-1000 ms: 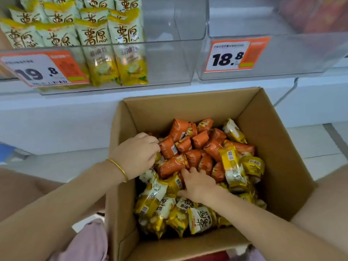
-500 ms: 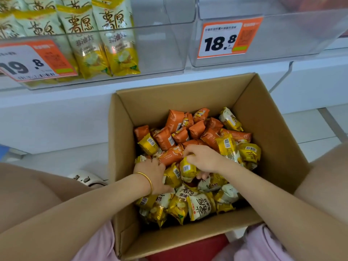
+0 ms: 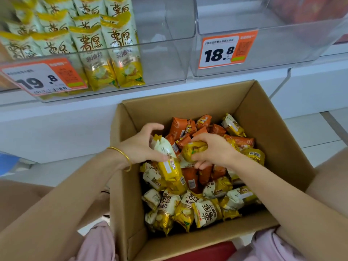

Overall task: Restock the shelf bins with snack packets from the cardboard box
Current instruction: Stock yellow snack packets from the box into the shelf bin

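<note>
Your left hand [image 3: 140,146] curls round a long, pillow-shaped packet [image 3: 165,153] of glossy foil, cream above and yellow below. Just beside it, your right hand [image 3: 214,149] clenches a crumpled yellow packet [image 3: 194,149] into a rough ball. Both grips sit inside the one cardboard box [image 3: 273,129], matte brown and straight-walled, over a loose heap of crinkly foil packets: orange packets [image 3: 178,127] beyond your fingers, yellow-and-cream ones beneath and nearer your wrists. One thin gold bangle [image 3: 122,153] rings your left wrist. Above the grips stand two clear hard-plastic bins: the left bin [image 3: 165,53] holds upright yellow packets, the right bin [image 3: 282,44] stands beside it, and each carries one orange-edged price tag.
</note>
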The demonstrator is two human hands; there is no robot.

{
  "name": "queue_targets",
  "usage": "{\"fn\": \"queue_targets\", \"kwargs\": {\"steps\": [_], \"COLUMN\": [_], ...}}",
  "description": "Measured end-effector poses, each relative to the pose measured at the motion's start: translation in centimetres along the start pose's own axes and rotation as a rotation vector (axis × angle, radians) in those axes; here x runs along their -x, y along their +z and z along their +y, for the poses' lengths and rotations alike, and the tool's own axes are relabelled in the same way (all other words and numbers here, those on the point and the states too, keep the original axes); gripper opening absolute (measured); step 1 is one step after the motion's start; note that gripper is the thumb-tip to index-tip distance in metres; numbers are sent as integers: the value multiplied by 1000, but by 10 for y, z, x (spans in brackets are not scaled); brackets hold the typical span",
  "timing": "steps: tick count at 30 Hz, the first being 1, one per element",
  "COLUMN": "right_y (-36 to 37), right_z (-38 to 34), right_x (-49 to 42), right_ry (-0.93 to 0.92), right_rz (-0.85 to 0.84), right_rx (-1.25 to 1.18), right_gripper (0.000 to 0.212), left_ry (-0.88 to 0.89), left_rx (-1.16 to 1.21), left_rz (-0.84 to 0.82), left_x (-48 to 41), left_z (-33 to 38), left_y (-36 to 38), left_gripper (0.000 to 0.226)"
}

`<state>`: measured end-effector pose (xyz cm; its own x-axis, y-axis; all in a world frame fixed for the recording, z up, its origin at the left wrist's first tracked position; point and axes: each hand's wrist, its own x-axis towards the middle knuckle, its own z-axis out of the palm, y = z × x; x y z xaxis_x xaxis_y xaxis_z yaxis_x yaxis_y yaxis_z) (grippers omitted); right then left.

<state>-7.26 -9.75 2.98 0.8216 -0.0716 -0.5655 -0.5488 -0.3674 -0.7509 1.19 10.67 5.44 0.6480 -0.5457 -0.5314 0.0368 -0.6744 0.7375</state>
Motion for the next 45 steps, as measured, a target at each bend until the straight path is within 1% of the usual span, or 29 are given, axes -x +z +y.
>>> {"fn": "queue_targets", "kwargs": {"steps": [1,2,4,5,6,7,9,12,15,17,19,21,23,25,26,27,28,30,33,36,38,40,42,45], "right_y": [-6,-13,-29,-38,-46,-52,-59,-58,-53,-51,-50,-50,-47,-40,-35,-31,-28,-23,-19,-21,-27,-35,-39,-44], "right_z": [-7,-13,-26,-31,-34,-36,-40,-43,-44,-43,-41,-37,-34,-33,-32,-31,-30,-31,-33,-37,-41,-48,-58,-80], "right_x": [2,5,11,15,19,23,29,31,28,27,26,23,22,22,22,21,20,20,20,22,25,32,42,55], "right_ry": [-40,-80,-151,-174,-187,-193,-223,-270,-266,-231,-182,-93,-1,10,-7,-34,-67,-108,-131,-175,-215,-294,-387,-497], "right_rz": [36,60,75,69,54,34,-5,-51,-104,-135,-101,-7,37,-42,-99,-147,-176,-189,-184,-162,-112,-107,-155,-212], "right_rx": [56,115,193,214,222,216,164,22,-119,-199,-293,-471,-734,-916,-930,-904,-842,-658,-504,-440,-472,-478,-420,-318], "right_gripper": [55,53,49,46,41,38,40,47,49,43,31,29,30,30,30,33,40,52,52,63,72,78,79,68], "left_ry": [12,19,12,7,2,-12,-47,-68,-80,-47,4,68,83,55,42,42,50,68,105,147,184,240,323,463], "left_rx": [195,410,781,893,959,998,1042,1095,1068,1035,1026,986,933,912,919,933,946,962,954,885,802,700,610,547], "left_rz": [-4,-21,-57,-91,-127,-149,-155,-155,-130,-90,-73,-69,3,62,83,106,126,147,174,214,212,206,228,277], "left_x": [2,4,3,3,3,3,3,3,1,0,-1,-1,-3,-5,-5,-6,-5,-5,-4,-1,2,6,14,26], "left_z": [1,2,1,1,0,-1,-1,6,9,10,13,14,12,9,9,9,10,12,16,17,16,19,28,49], "left_y": [-5,-8,-13,-15,-15,-15,-11,-3,1,1,0,-1,-1,0,1,1,1,0,0,1,1,-1,-1,-5], "left_gripper": [96,96,74,59,45,37,35,38,39,42,40,32,41,58,60,56,50,42,40,39,43,48,51,48]}}
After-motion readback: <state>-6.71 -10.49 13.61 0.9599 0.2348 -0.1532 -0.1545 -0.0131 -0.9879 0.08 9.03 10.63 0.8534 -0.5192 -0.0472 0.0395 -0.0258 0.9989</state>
